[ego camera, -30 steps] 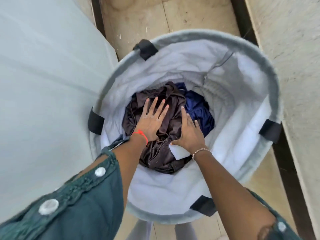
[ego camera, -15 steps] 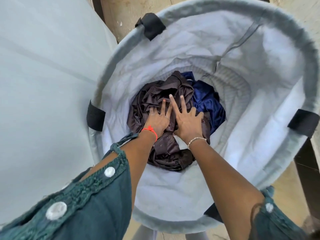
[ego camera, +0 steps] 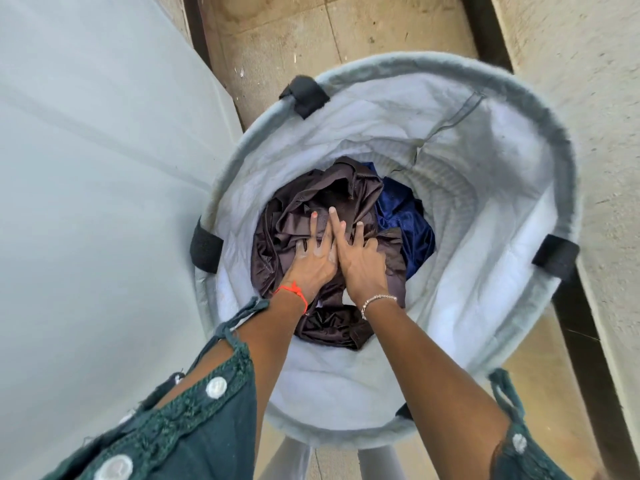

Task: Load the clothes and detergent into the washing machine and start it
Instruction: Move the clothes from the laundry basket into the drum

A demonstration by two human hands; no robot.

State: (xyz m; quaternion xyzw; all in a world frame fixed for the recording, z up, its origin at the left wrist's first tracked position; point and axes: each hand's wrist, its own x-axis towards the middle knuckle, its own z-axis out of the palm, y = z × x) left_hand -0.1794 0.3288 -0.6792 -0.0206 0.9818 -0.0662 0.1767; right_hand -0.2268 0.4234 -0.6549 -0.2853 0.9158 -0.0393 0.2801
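Observation:
A round grey fabric laundry basket with a white lining and black tabs stands below me. At its bottom lies a heap of dark brown clothes, with a blue garment at its right side. My left hand and my right hand lie side by side on top of the brown heap, touching each other. Their fingers are spread and press down into the cloth, the right hand's slightly bent. Neither hand has lifted any cloth. No detergent is in view.
A large pale smooth surface fills the left side, close against the basket. Tan floor tiles show beyond the basket. A rough light wall with a dark strip along its foot runs down the right side.
My hands, apart on the clothes a second ago, have come together at the middle of the brown heap. The view has shifted a little over the basket.

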